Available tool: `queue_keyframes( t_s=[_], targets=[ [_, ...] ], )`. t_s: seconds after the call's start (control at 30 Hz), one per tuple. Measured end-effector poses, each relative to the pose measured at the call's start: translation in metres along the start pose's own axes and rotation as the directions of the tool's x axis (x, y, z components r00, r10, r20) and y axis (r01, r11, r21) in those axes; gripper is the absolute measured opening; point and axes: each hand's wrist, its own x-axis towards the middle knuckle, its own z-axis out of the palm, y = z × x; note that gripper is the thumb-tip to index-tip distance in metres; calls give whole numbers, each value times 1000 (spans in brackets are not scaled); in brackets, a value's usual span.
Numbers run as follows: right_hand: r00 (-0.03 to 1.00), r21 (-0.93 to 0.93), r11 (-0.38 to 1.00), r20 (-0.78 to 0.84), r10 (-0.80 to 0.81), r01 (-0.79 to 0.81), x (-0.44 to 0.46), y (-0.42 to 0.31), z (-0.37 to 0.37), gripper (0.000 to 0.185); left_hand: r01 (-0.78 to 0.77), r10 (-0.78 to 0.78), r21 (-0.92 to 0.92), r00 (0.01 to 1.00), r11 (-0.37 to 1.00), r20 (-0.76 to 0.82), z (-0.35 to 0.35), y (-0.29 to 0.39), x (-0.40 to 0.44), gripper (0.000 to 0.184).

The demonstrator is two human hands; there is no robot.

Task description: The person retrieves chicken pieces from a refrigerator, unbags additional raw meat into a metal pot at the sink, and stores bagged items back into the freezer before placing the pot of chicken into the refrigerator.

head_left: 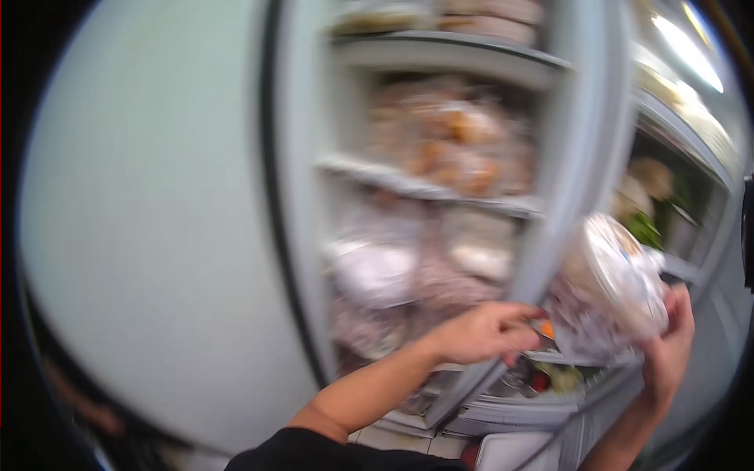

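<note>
My right hand point(667, 339) grips a clear plastic bag point(616, 279) that bulges round a whitish, tub-like shape; what is inside cannot be made out. The bag is raised in front of the right-hand cabinet section. My left hand point(495, 334) reaches to the right at the upright post between the two sections, just left of the bag. Its fingers are partly bent and apart, with nothing visible in them. Motion blur softens both hands and the bag.
An open refrigerator stands ahead, its shelves point(424, 184) packed with plastic-wrapped food point(463, 149) and white bundles point(377, 271). A large pale door point(149, 212) fills the left. The right-hand section holds green vegetables point(644, 231). Below sits a white bin point(518, 453) on the tiled floor.
</note>
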Motion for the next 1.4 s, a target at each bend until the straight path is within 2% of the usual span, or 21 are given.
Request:
queue_keyframes(
  t_s=[0.07,0.17,0.2,0.27,0.3,0.33,0.37,0.47,0.53,0.57,0.63,0.73,0.8,0.87,0.9,1.0,1.03,1.13,1.2,1.27,1.4],
  targets=[
    [981,65,992,154,-117,109,-13,10,24,52,37,-37,8,995,999,-91,17,8,-45,60],
    [898,305,948,386,-211,92,-26,32,57,57,-66,41,-90,965,994,-258,46,10,-115,62],
    [857,361,929,451,-250,81,-32,32,67,56,-29,6,-72,954,997,-300,56,21,-138,58],
    [830,486,869,442,-340,97,-62,-1,94,29,25,-52,-62,873,998,-485,83,33,-180,53],
    [759,534,845,559,-335,-21,-61,10,98,45,55,-81,-64,835,996,-543,93,44,-199,50],
    [729,506,855,628,-273,-115,-68,6,105,42,83,-106,-65,799,994,-592,108,57,-220,47],
    [699,532,838,645,-308,-122,-76,-3,115,42,100,-121,-69,762,993,-636,123,66,-240,44],
    [589,596,797,681,-435,-100,-104,-51,157,43,-79,37,-19,649,997,-760,161,79,-302,37],
    [529,618,771,711,-463,-156,-126,-73,187,44,-106,102,53,534,993,-839,183,90,-341,40],
    [478,663,739,690,-543,-117,-138,-84,202,41,-117,156,114,468,987,-870,195,97,-357,41],
    [423,699,689,693,-584,-194,-170,-130,236,46,-95,241,222,376,970,-895,213,106,-399,42],
    [341,729,604,685,-644,-322,-220,-175,289,50,-65,336,330,170,942,-926,246,126,-463,43],
    [255,696,577,705,-662,-427,-251,-205,321,49,-143,389,377,67,915,-919,264,145,-502,46],
    [236,686,526,694,-680,-502,-288,-237,352,49,-225,431,424,-22,877,-902,276,161,-542,46],
    [219,670,505,695,-685,-544,-305,-253,366,49,-197,449,444,-21,874,-893,282,168,-564,54],
    [205,667,421,650,-731,-615,-353,-295,412,49,-289,412,417,-82,862,-907,302,183,-622,63],
    [195,661,415,647,-737,-625,-366,-307,425,49,-271,426,430,-77,861,-901,307,189,-637,66],
    [158,643,433,654,-740,-632,-400,-337,459,48,-160,344,352,-79,922,-936,327,182,-684,63],
    [158,661,467,659,-735,-587,-414,-351,479,47,-139,242,260,-133,955,-961,340,176,-703,61],
    [163,680,525,677,-717,-512,-428,-361,496,46,-143,194,217,-159,966,-968,351,166,-716,59],
    [197,696,543,683,-704,-470,-450,-377,523,44,-200,64,106,-207,974,-976,359,138,-739,50]
  ],
)
